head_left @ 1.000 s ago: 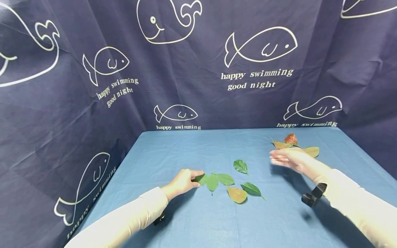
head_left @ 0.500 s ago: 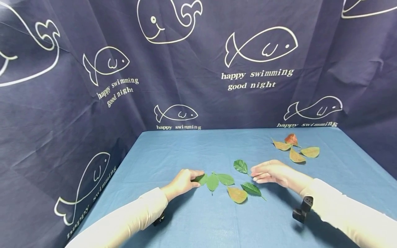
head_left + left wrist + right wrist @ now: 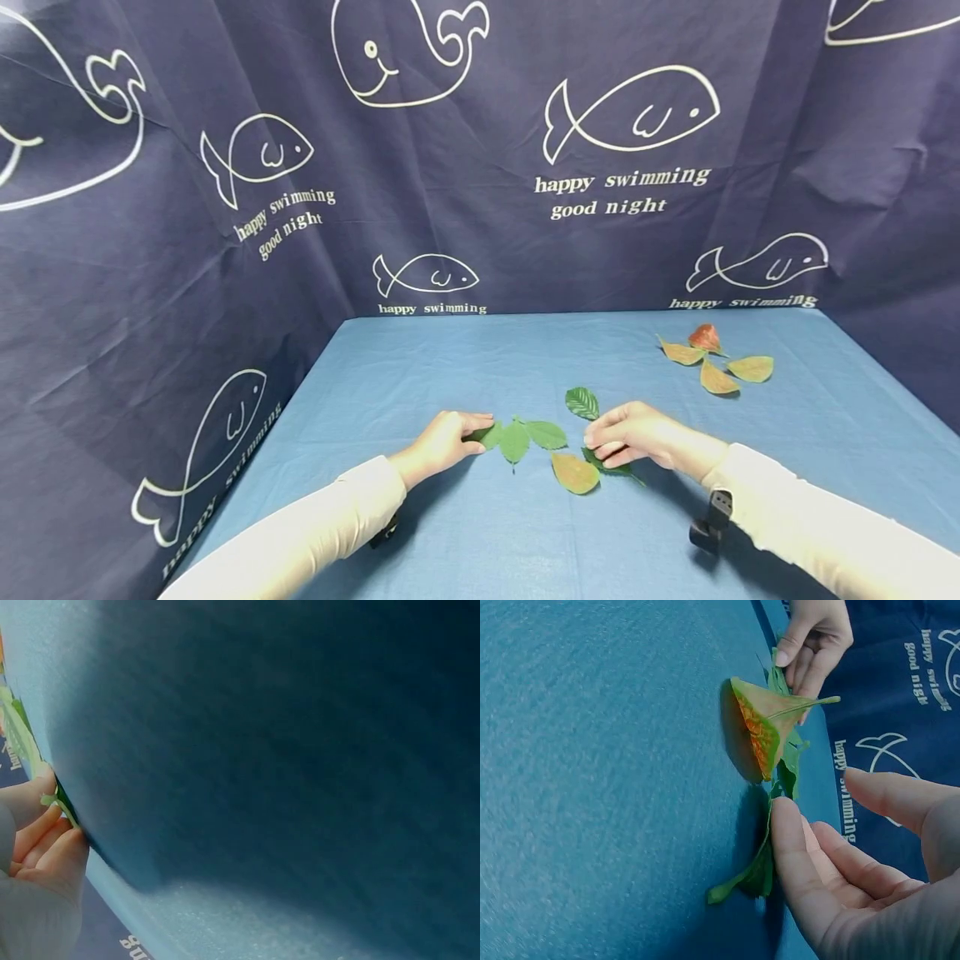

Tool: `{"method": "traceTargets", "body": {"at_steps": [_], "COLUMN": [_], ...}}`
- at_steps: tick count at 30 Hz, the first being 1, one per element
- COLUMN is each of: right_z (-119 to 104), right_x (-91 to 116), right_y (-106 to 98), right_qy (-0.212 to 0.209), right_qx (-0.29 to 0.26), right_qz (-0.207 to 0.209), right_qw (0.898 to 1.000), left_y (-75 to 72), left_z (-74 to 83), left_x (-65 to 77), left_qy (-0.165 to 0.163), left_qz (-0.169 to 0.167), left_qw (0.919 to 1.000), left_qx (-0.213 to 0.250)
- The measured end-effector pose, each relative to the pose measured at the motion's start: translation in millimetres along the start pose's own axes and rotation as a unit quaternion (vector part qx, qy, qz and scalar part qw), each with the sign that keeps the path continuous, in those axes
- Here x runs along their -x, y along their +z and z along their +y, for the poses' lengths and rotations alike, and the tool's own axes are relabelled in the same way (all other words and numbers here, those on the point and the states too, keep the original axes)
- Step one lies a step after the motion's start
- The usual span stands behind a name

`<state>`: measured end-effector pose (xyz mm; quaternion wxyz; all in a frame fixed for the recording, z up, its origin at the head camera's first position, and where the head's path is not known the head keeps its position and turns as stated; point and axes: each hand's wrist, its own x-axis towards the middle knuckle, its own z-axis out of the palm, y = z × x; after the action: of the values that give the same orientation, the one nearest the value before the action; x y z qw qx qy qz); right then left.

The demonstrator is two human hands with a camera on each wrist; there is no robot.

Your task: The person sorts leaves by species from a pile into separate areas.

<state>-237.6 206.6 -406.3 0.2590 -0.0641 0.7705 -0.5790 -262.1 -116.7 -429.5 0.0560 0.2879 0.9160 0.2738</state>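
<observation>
With thumb and fingers, my left hand [image 3: 441,443] holds the leftmost light green leaf [image 3: 491,435] on the blue cloth. Two more light green leaves, a middle one [image 3: 514,441] and a right one [image 3: 547,434], continue the row. Over a dark green leaf [image 3: 615,470], partly hidden beneath it, is my right hand [image 3: 633,435]; in the right wrist view its thumb stands apart from the fingers, and a fingertip [image 3: 786,817] meets the leaf [image 3: 757,876]. Just left lies a yellow-orange leaf [image 3: 574,473]. Another dark green leaf [image 3: 581,402] lies behind the right fingertips.
At the back right lie a reddish leaf [image 3: 705,337] and three yellowish leaves [image 3: 718,377]. Blue cloth [image 3: 420,358] covers the table. A dark blue printed curtain [image 3: 480,192] hangs behind and along the left side.
My right hand has come left and toward me from the yellowish leaves at the back right to the dark green leaf, uncovering those leaves. My left hand stays where it was.
</observation>
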Motion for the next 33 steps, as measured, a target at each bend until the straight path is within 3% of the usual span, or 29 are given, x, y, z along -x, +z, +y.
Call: {"method": "traceTargets", "body": {"at_steps": [8, 14, 21, 33], "right_z": [2, 2, 1, 4], "right_x": [1, 1, -1, -1], "right_y": [9, 17, 25, 31], "right_qy": [-0.017, -0.022, -0.021, -0.062], "right_qx": [0.018, 0.065, 0.112, 0.166], "right_qz": [0.009, 0.024, 0.044, 0.047], "right_qw": [1.0, 0.997, 0.993, 0.983], "left_y": [-1.0, -0.6, 0.7, 0.8], "left_z": [0.4, 0.1, -0.7, 1.0], "left_x": [-1.7, -1.4, -1.2, -1.7], "left_qy": [-0.015, -0.021, -0.028, -0.033], "left_qz": [-0.004, -0.005, -0.009, -0.012], "left_qw": [0.9997, 0.9995, 0.9994, 0.9989], "left_qx": [0.018, 0.021, 0.019, 0.031]}}
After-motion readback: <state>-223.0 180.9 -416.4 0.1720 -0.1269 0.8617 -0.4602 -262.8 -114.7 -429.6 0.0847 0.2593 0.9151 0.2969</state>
